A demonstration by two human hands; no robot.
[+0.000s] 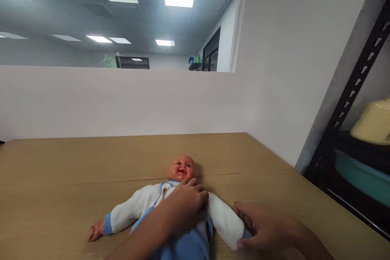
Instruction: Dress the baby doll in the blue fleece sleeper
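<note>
Head view, right grip [269, 227] pinching doll's [190, 245] sleeve [225, 221], left grip [190, 198] unclear, pack's [374, 124] print illegible

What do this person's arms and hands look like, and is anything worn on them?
Both are bare. The left hand and right hand wear no gloves, and no rings show on the visible fingers. No sleeves, watch, bracelet, cables or markings show on the left forearm or right forearm.
</note>
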